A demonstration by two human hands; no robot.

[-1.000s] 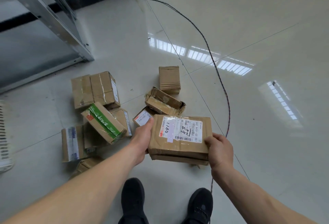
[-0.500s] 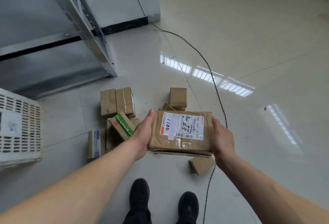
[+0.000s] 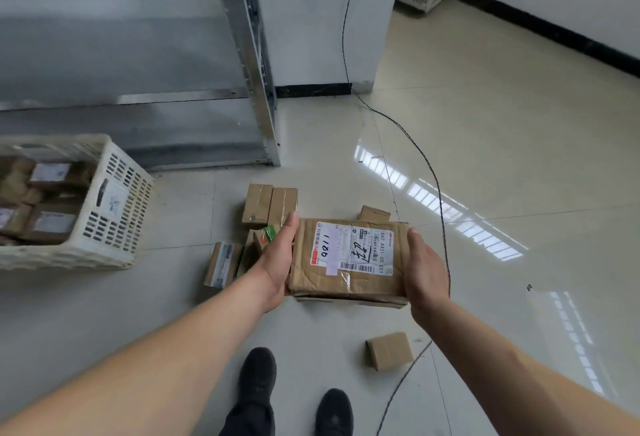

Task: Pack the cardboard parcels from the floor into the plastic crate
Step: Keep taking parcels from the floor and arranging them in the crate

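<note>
Both hands clamp the flat labelled parcel (image 3: pixel 349 259) by its short ends, left hand (image 3: pixel 277 262), right hand (image 3: pixel 424 271); it looks light, stiffish, creased. Crate (image 3: pixel 114 193) sits at nine o'clock.

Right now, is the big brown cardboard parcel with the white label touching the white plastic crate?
Apart. The head view shows the big brown cardboard parcel held between both hands, bare floor separating it from the white plastic crate.

Bare floor (image 3: pixel 180 297) separates crate (image 3: pixel 114 200) from scattered parcels (image 3: pixel 268 205).
</note>
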